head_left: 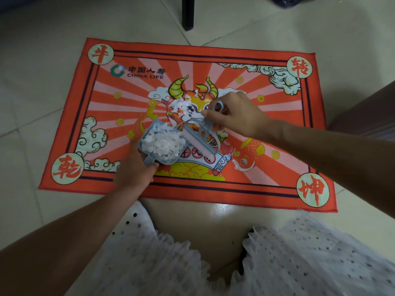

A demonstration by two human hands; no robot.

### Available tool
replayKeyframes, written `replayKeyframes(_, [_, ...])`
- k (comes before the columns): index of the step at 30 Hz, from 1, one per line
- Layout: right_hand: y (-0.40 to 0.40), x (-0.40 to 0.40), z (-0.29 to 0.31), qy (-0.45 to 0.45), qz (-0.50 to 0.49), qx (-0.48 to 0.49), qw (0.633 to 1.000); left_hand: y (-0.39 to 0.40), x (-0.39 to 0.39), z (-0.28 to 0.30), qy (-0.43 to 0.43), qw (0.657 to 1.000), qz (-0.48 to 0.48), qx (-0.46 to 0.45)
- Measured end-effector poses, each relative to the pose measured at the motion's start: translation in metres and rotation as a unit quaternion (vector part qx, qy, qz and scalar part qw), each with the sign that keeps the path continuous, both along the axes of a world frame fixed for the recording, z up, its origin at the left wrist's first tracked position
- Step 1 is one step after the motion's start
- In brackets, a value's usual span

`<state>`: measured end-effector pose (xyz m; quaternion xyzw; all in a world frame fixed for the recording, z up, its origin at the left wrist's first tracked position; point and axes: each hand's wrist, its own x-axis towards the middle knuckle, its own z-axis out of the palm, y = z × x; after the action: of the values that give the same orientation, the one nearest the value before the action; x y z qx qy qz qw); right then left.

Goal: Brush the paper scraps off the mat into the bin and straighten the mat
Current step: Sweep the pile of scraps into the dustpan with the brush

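Note:
A red and orange printed mat point(245, 189) lies slightly askew on the tiled floor. My left hand point(133, 169) grips the handle of a small blue dustpan point(149, 161) near the mat's middle, and the pan is heaped with white paper scraps point(162, 143). My right hand point(237, 116) holds the ring handle of a blue hand brush point(202, 138), whose white bristles sit against the pan's open side. A cluster of loose white scraps point(179, 105) lies on the mat just beyond the pan.
A dark furniture leg point(188, 13) stands on the tiles beyond the mat. A brown piece of furniture point(367, 112) sits at the right edge. A dark bag-like shape point(284, 1) shows at the top right. My white dotted skirt point(299, 259) covers my knees below.

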<state>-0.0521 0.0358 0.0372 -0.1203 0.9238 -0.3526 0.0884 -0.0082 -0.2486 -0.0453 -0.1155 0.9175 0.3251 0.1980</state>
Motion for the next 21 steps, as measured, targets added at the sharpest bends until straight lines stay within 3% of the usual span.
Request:
replayKeyframes(3, [-0.007,0.004,-0.005,-0.023,0.009,0.017,1.000,-0.010,-0.002,0.001,-0.002,1.000,0.006,-0.007])
replayKeyframes(8, [-0.020,-0.006,-0.009,0.010,0.038,0.146,0.989,-0.013,-0.003,0.001,-0.004,1.000,0.003,-0.012])
replayKeyframes(21, [-0.031,-0.039,-0.006,0.045,0.047,0.191,0.979,-0.012,-0.008,0.006,-0.007,1.000,-0.004,-0.021])
